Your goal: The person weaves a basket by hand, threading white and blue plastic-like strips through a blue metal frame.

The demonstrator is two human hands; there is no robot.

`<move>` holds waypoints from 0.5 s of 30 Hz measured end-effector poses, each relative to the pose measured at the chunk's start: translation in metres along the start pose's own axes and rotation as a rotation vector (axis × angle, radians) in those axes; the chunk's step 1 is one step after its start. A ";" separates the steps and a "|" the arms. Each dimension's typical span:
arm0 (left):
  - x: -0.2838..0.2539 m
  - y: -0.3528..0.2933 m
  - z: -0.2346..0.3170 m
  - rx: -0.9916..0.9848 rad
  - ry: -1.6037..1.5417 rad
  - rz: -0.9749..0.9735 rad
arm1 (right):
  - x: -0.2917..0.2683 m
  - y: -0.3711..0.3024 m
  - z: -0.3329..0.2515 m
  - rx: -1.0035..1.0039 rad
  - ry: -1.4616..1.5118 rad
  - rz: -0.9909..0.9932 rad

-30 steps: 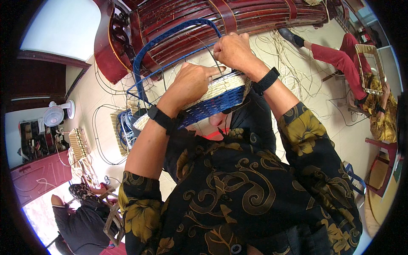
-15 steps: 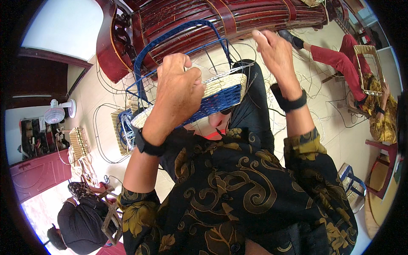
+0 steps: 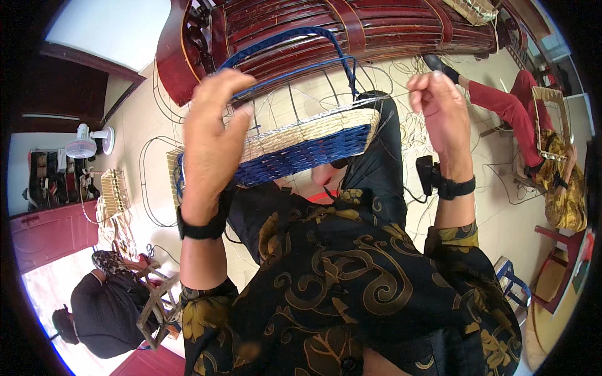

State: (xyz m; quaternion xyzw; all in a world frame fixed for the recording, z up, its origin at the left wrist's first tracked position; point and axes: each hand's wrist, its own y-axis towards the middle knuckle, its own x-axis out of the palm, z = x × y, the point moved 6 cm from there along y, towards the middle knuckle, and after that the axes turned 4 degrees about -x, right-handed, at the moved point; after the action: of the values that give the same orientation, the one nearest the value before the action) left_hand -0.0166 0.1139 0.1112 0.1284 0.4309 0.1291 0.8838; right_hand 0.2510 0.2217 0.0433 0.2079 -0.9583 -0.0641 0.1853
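A half-woven basket (image 3: 301,156) lies tilted across my lap, its side woven in blue with a cream band along the edge. White strand is twisted along that edge, and bare wire ribs show beyond it. A blue wrapped handle (image 3: 285,36) arches over the far side. My left hand (image 3: 216,128), slightly blurred, is over the basket's left end, thumb and fingers apart. My right hand (image 3: 444,116) is raised to the right of the basket, fingers curled in toward the thumb. Whether a thin strand is between them, I cannot make out.
A dark red slatted bench (image 3: 295,31) stands ahead. Loose strands (image 3: 411,138) litter the tiled floor at right. A co-worker in red trousers (image 3: 501,97) holds a frame at right; another in black (image 3: 110,316) sits lower left. A white fan (image 3: 81,145) is at left.
My left hand has moved left from the basket's edge and its fingers have spread. My right hand has moved right and a little down, away from the basket.
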 end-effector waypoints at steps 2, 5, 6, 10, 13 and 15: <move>0.029 -0.009 -0.006 0.052 0.033 -0.111 | -0.028 0.001 0.012 0.077 0.089 0.147; 0.058 -0.020 0.001 0.132 0.071 -0.148 | -0.050 -0.008 0.032 0.213 0.147 0.438; 0.064 -0.021 0.004 0.177 0.095 -0.129 | -0.049 -0.012 0.030 0.232 0.109 0.489; 0.068 -0.012 0.007 0.221 0.124 -0.077 | -0.040 -0.027 0.015 0.485 -0.319 0.343; 0.066 0.005 -0.002 0.093 -0.082 -0.082 | -0.009 -0.033 0.007 0.562 -0.564 0.011; 0.066 0.011 0.000 0.079 -0.112 -0.062 | 0.029 -0.030 0.004 0.397 -0.562 -0.192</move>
State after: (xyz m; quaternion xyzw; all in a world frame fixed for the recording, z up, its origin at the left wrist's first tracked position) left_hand 0.0217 0.1466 0.0673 0.1567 0.3893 0.0772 0.9044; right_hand 0.2364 0.1828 0.0431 0.3032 -0.9417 0.0516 -0.1362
